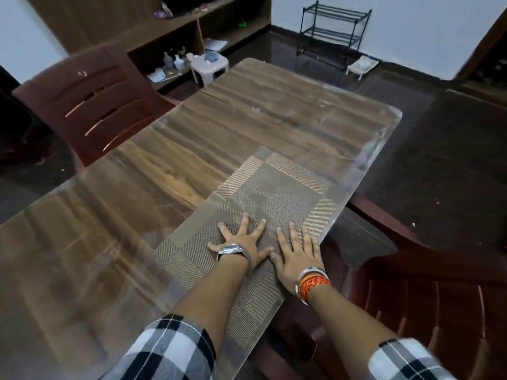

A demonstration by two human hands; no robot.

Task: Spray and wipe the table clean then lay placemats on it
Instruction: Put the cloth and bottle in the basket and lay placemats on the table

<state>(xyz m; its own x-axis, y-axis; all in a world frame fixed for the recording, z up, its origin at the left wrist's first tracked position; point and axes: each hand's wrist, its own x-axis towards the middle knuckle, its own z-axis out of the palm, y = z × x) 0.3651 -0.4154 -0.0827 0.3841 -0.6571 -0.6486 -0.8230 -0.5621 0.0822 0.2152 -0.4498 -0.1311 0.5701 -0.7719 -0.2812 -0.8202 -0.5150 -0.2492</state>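
- Both hands flat, fingers spread: left hand (pixel 245 240) & right hand (pixel 297 252) press placemat (pixel 274 193) at table (pixel 137 174) right edge.
- 1 mat down; no sprayer/cloth in view, wiping prob done; more mats likely left.

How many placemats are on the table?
1. A single woven placemat lies along the table's right edge, with the left hand and right hand pressed flat on it. No others show.
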